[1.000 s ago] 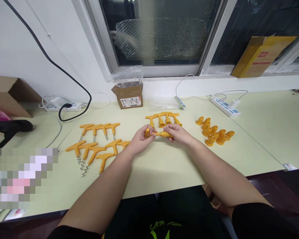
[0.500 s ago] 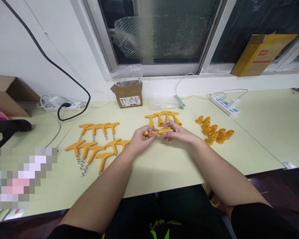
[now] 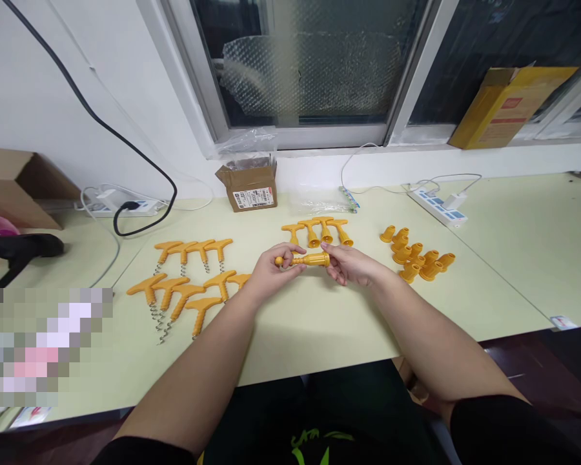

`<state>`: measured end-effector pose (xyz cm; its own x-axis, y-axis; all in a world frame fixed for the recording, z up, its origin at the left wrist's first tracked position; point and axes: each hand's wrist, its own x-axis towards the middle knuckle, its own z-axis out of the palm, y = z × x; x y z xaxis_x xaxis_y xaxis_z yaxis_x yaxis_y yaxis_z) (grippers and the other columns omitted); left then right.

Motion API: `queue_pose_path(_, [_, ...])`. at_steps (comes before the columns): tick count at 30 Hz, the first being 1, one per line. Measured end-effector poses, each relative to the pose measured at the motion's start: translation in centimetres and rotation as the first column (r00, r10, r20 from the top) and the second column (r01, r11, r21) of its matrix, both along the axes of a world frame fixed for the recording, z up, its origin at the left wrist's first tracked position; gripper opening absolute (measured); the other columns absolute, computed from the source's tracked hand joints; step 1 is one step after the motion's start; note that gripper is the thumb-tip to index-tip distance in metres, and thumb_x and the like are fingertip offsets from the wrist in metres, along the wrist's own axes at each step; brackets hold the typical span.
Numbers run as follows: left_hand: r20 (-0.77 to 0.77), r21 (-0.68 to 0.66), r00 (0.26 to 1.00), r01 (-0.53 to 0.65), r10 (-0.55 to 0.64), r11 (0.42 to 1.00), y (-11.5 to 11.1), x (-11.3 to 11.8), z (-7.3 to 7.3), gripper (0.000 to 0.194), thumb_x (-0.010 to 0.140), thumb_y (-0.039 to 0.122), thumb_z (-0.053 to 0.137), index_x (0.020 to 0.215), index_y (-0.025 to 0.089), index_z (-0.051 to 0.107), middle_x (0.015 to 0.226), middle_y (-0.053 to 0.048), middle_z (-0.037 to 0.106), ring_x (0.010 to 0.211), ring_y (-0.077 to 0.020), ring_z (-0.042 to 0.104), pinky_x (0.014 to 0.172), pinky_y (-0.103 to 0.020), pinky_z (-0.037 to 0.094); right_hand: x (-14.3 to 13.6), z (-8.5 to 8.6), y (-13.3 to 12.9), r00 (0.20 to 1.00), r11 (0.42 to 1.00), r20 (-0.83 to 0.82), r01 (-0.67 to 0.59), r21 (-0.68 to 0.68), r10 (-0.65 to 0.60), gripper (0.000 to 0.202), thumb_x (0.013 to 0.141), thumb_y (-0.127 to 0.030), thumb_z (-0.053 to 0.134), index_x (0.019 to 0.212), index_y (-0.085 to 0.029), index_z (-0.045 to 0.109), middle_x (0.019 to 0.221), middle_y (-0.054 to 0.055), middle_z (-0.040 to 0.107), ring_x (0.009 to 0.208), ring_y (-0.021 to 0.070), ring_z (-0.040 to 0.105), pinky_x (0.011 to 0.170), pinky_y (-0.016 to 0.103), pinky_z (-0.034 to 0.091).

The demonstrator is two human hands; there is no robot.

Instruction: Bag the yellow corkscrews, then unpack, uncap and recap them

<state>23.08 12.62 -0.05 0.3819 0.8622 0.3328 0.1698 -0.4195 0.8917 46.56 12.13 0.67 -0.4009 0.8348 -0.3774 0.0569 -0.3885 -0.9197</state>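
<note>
Over the middle of the table I hold a yellow corkscrew lying sideways, its ribbed cap covering the screw end. My left hand is closed around the T-shaped handle. At the cap's flared rim, my right hand pinches with thumb and fingers. Just beyond my hands stand several capped corkscrews in a row. To the left lie several corkscrews with bare metal spirals. A cluster of loose yellow caps stands to the right.
A small open cardboard box stands against the wall, beside a clear plastic bag. Power strips sit at the back right and back left. A black cable hangs down at the left. A yellow carton leans on the window.
My right hand has slid outward along the cap to its flared end, so more of the cap shows. My left hand has stayed on the handle, shifting slightly left.
</note>
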Motion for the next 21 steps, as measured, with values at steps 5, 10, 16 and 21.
queue_pose_path(5, [-0.01, 0.022, 1.0, 0.012, -0.011, 1.0, -0.14, 0.11, 0.01, 0.047, 0.079, 0.033, 0.079, 0.061, 0.022, 0.036, 0.098, -0.009, 0.076, 0.101, -0.0241, 0.071, 0.089, -0.037, 0.053, 0.14, -0.03, 0.04, 0.999, 0.994, 0.034, -0.024, -0.103, 0.028, 0.06, 0.09, -0.078, 0.053, 0.076, -0.02, 0.058, 0.047, -0.001, 0.054, 0.035, 0.0094, 0.041, 0.031, 0.02, 0.028])
queue_pose_path(10, [-0.002, 0.017, 0.999, -0.04, 0.04, 0.999, -0.12, 0.14, 0.04, 0.045, 0.08, 0.034, 0.079, 0.061, 0.022, 0.04, 0.091, -0.008, 0.074, 0.104, -0.0262, 0.072, 0.089, -0.037, 0.054, 0.19, -0.16, 0.01, 0.996, 0.98, -0.079, 0.052, 0.194, -0.037, 0.039, 0.085, -0.055, 0.076, 0.101, -0.022, 0.063, 0.083, 0.001, 0.069, 0.065, 0.0131, 0.067, 0.062, 0.027, 0.057])
queue_pose_path(16, [0.022, -0.005, 0.998, -0.065, 0.065, 0.998, -0.06, 0.06, 0.3, 0.046, 0.079, 0.035, 0.08, 0.062, 0.022, 0.04, 0.091, -0.009, 0.073, 0.101, -0.0253, 0.071, 0.087, -0.036, 0.054, 0.22, -0.33, 0.26, 0.995, 0.944, -0.095, 0.046, 0.325, -0.016, 0.039, 0.075, -0.043, 0.088, 0.099, -0.019, 0.068, 0.082, 0.0, 0.07, 0.073, 0.0135, 0.07, 0.075, 0.029, 0.061])
queue_pose_path(21, [0.033, -0.005, 0.999, -0.029, 0.029, 1.0, 0.07, -0.12, 0.14, 0.05, 0.079, 0.038, 0.081, 0.061, 0.022, 0.038, 0.09, -0.008, 0.072, 0.092, -0.0221, 0.069, 0.085, -0.036, 0.054, -0.09, -0.08, -0.03, 0.995, 0.996, -0.088, -0.033, 0.084, 0.04, 0.039, 0.085, -0.055, 0.077, 0.089, -0.018, 0.064, 0.076, 0.005, 0.072, 0.062, 0.0144, 0.069, 0.063, 0.029, 0.062])
